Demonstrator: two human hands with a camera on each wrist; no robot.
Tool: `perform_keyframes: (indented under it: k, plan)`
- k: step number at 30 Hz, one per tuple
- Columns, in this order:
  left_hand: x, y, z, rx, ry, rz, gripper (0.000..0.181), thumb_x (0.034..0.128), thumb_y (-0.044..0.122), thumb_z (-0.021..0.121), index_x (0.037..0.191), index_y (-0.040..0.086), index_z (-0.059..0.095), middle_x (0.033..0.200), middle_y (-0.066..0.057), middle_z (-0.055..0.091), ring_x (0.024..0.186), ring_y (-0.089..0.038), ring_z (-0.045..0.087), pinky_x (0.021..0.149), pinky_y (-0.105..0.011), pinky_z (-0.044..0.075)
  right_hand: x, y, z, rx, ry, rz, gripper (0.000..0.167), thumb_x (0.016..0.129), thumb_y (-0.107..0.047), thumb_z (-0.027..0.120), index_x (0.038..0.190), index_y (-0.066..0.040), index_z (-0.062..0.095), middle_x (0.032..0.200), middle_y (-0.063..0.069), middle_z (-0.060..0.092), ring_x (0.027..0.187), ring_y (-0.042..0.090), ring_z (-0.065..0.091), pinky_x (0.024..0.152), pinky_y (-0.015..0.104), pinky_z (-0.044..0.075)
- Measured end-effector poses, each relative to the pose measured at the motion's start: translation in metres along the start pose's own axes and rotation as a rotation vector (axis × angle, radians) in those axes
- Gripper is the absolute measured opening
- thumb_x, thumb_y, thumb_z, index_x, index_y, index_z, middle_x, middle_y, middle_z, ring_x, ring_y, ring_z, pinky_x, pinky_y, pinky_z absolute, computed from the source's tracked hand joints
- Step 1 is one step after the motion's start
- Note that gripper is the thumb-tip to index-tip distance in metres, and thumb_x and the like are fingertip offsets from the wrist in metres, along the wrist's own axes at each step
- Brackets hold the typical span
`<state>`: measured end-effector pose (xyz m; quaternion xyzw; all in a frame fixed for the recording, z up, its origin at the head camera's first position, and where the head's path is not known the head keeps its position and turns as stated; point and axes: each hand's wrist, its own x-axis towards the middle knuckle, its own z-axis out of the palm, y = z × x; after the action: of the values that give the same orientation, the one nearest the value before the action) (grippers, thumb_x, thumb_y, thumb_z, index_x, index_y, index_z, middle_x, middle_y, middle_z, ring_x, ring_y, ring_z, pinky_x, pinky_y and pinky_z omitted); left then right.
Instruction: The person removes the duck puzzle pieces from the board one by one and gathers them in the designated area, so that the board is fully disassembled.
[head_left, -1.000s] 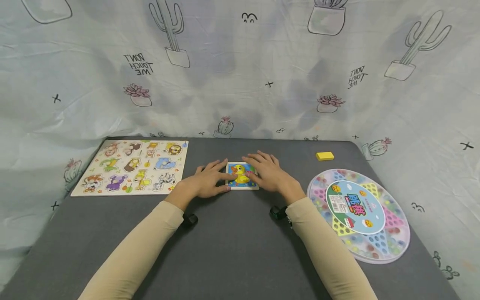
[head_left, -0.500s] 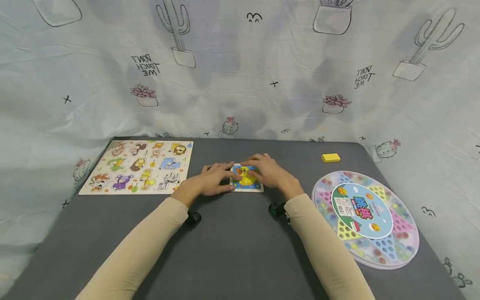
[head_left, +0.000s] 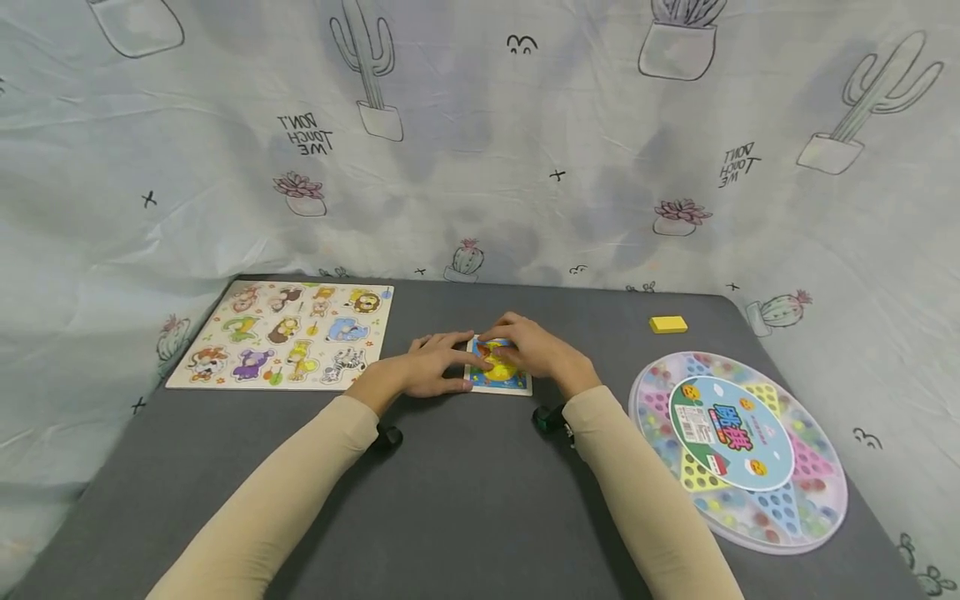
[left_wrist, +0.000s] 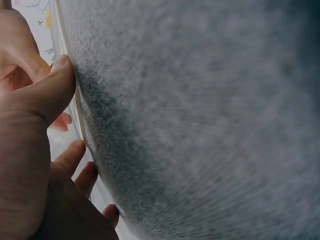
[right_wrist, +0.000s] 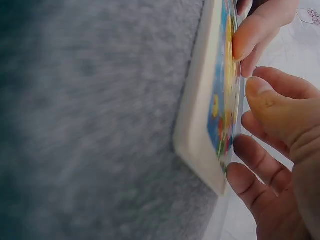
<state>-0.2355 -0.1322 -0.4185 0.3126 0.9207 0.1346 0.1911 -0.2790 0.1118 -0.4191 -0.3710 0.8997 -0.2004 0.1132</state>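
Observation:
A small square duck picture puzzle (head_left: 512,384) with a pale border lies on the grey table, at mid-table in the head view. My left hand (head_left: 431,367) touches its left side; the index finger reaches over the picture and the thumb lies at the near left corner. My right hand (head_left: 542,350) leans over the far right part, its fingertips on or just above the picture and covering part of the duck. In the right wrist view, the right thumb (right_wrist: 260,90) and fingers are slightly bent beside the puzzle (right_wrist: 216,135). Nothing shows between them.
A large animal puzzle board (head_left: 281,333) lies at the back left of the grey table (head_left: 465,500). To the right lies a round Chinese checkers set (head_left: 738,450), close to the right sleeve. A yellow block (head_left: 668,324) sits behind it. A printed cloth (head_left: 480,125) hangs at the back.
The right hand's fingers have drawn in closer over the duck picture. Both hands stay at the puzzle. The whole head view has shifted slightly, moving everything right and down in it.

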Motion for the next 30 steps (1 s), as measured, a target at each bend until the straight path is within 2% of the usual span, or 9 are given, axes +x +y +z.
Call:
perform_keyframes:
  k: [4,12,20,26,30]
  plan:
    - [-0.0007,0.0026,0.0004,-0.008,-0.002,0.003,0.049,0.1044,0.048,0.056,0.153,0.047,0.047,0.174,-0.006,0.009,0.157,-0.043,0.011,0.116,-0.074,0.016,0.0022,-0.0010,-0.0010,0.007,-0.029,-0.011,0.034,0.106,-0.017,0.060,0.139,-0.020,0.066,0.139,0.007,0.053,0.125,0.025,0.055,0.102,0.043,0.050]
    - [-0.0007,0.0007,0.0009,-0.013,-0.012,0.008,0.050,0.1043,0.047,0.057,0.153,0.046,0.046,0.174,-0.006,0.005,0.159,-0.035,0.005,0.119,-0.073,0.011,0.0060,-0.0012,-0.0003,-0.006,-0.078,-0.017,0.035,0.107,-0.018,0.058,0.141,-0.021,0.064,0.141,0.008,0.051,0.130,0.028,0.048,0.107,0.047,0.046]
    - [-0.0021,-0.0041,0.0037,-0.093,0.022,0.018,0.051,0.1027,0.043,0.062,0.152,0.043,0.049,0.173,-0.010,0.009,0.156,-0.045,0.010,0.115,-0.077,0.012,0.0076,-0.0031,0.0008,-0.052,-0.113,0.004,0.036,0.108,-0.022,0.056,0.143,-0.027,0.060,0.144,0.006,0.048,0.131,0.029,0.047,0.108,0.048,0.046]
    - [-0.0021,-0.0036,0.0031,-0.034,0.021,-0.015,0.052,0.1022,0.049,0.059,0.152,0.048,0.047,0.174,-0.007,0.008,0.157,-0.042,0.012,0.116,-0.074,0.016,0.0101,-0.0011,-0.0006,-0.078,-0.121,-0.003,0.033,0.108,-0.025,0.056,0.139,-0.031,0.062,0.143,0.004,0.046,0.128,0.028,0.047,0.105,0.048,0.047]
    - [-0.0012,-0.0024,0.0027,0.023,0.016,0.000,0.052,0.1026,0.051,0.057,0.153,0.047,0.045,0.173,-0.009,0.010,0.157,-0.039,0.014,0.116,-0.072,0.019,0.0101,-0.0005,-0.0036,-0.091,-0.120,-0.014,0.030,0.107,-0.025,0.058,0.135,-0.031,0.063,0.143,0.006,0.044,0.128,0.029,0.049,0.106,0.049,0.047]
